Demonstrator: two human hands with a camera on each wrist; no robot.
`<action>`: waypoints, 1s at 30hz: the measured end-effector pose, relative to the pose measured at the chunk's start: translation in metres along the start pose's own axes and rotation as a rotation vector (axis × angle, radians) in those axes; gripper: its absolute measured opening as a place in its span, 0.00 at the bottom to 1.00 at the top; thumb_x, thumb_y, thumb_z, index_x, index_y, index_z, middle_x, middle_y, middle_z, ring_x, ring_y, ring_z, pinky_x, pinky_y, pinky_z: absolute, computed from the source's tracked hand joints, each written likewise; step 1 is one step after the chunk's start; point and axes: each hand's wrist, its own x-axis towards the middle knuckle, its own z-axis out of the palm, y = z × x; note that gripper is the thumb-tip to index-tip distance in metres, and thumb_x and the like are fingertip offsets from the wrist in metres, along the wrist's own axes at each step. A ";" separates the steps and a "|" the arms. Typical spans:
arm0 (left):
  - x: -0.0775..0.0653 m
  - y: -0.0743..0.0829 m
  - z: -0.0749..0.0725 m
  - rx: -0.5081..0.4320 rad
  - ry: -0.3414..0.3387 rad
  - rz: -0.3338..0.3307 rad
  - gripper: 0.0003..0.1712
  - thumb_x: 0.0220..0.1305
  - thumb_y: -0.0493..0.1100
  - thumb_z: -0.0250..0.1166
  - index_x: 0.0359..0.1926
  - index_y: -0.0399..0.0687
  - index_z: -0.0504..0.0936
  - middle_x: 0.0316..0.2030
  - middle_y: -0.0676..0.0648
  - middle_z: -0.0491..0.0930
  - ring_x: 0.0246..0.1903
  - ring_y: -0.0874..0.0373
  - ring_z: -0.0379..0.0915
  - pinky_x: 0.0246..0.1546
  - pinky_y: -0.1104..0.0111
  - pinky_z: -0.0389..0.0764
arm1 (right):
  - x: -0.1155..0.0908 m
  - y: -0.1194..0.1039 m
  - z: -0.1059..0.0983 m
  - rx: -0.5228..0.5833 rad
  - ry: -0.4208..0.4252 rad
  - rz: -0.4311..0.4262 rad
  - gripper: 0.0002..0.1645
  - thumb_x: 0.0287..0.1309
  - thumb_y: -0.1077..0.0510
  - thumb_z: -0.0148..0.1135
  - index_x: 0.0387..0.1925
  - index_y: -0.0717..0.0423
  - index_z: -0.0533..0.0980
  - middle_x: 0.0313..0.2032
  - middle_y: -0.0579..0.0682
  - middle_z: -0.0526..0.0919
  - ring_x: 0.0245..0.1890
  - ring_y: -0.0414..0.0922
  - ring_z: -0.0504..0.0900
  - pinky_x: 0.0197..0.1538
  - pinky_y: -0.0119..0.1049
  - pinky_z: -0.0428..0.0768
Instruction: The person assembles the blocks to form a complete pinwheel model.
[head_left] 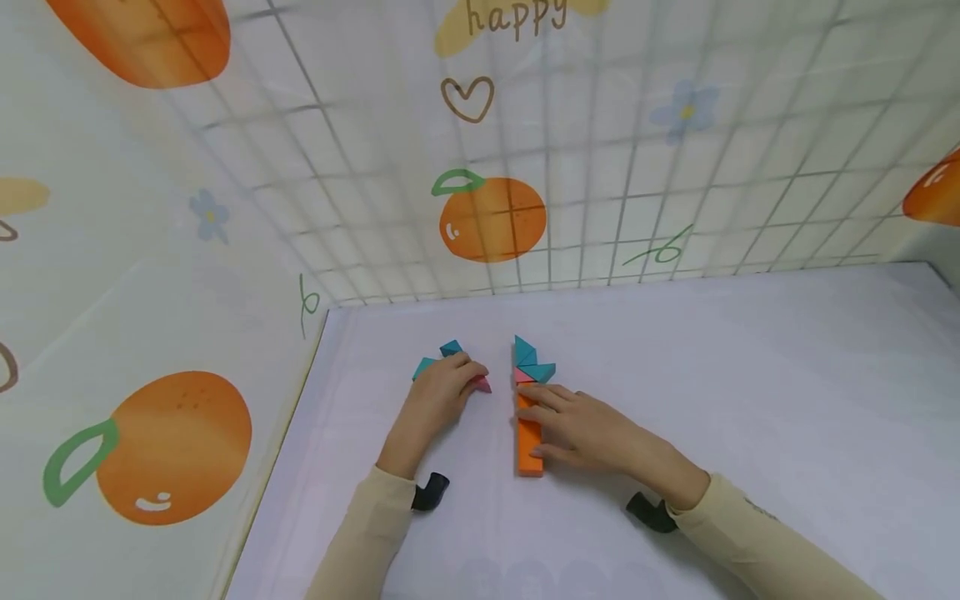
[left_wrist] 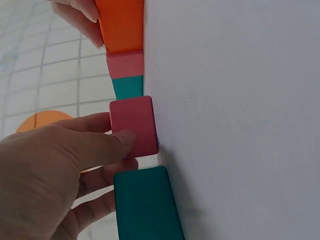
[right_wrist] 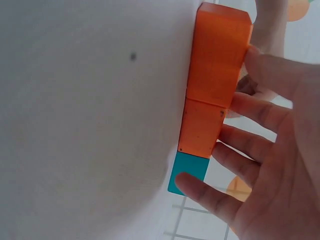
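My left hand (head_left: 438, 390) pinches a pink block (left_wrist: 134, 125) between thumb and fingers at the left of the table. Close to those fingers lies a teal block (left_wrist: 147, 205), and another teal piece (head_left: 450, 347) shows just beyond them in the head view. Two orange blocks (head_left: 529, 458) stand end to end in a column. Along their right side, my right hand (head_left: 588, 427) rests with extended fingers touching the orange surface. At the column's far end sit a small pink piece (head_left: 522, 377) and several teal triangular pieces (head_left: 523, 354).
The pale tabletop (head_left: 712, 358) meets a patterned cloth wall (head_left: 375, 208) at the back and left. Black wrist-worn pieces (head_left: 431, 492) stick out near both cuffs. The table surface stretches far to the right.
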 end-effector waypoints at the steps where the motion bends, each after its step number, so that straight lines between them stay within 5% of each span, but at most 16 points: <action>1: 0.002 0.000 0.001 0.004 0.006 0.011 0.07 0.64 0.41 0.66 0.43 0.52 0.86 0.34 0.53 0.80 0.32 0.59 0.76 0.36 0.69 0.81 | 0.000 0.000 0.000 -0.001 -0.003 0.003 0.31 0.64 0.43 0.61 0.64 0.51 0.72 0.71 0.54 0.65 0.67 0.53 0.67 0.55 0.51 0.80; 11: -0.002 0.005 -0.009 0.118 0.067 0.094 0.07 0.59 0.39 0.71 0.40 0.48 0.87 0.40 0.50 0.81 0.37 0.55 0.79 0.40 0.66 0.82 | 0.001 -0.002 -0.002 -0.005 -0.025 0.014 0.31 0.64 0.42 0.60 0.64 0.51 0.72 0.71 0.54 0.64 0.67 0.53 0.68 0.55 0.50 0.80; 15: -0.009 0.010 -0.019 0.136 0.015 0.091 0.08 0.58 0.39 0.71 0.41 0.48 0.88 0.45 0.48 0.81 0.39 0.53 0.80 0.43 0.65 0.84 | 0.001 -0.002 -0.002 -0.006 -0.026 0.012 0.31 0.64 0.42 0.60 0.64 0.51 0.72 0.71 0.54 0.64 0.67 0.53 0.67 0.56 0.51 0.80; 22: -0.012 0.011 -0.013 0.093 -0.079 0.069 0.09 0.61 0.40 0.69 0.43 0.45 0.88 0.52 0.48 0.80 0.43 0.53 0.81 0.47 0.65 0.84 | 0.001 0.001 0.002 -0.008 -0.022 0.002 0.31 0.65 0.41 0.59 0.64 0.51 0.72 0.71 0.54 0.64 0.67 0.53 0.67 0.56 0.50 0.80; 30: -0.009 0.010 -0.009 0.078 -0.091 0.042 0.09 0.64 0.41 0.67 0.43 0.43 0.87 0.51 0.50 0.78 0.38 0.57 0.80 0.43 0.68 0.84 | 0.000 0.000 -0.001 -0.009 -0.026 0.007 0.31 0.65 0.42 0.59 0.65 0.51 0.72 0.71 0.54 0.64 0.67 0.53 0.67 0.57 0.50 0.79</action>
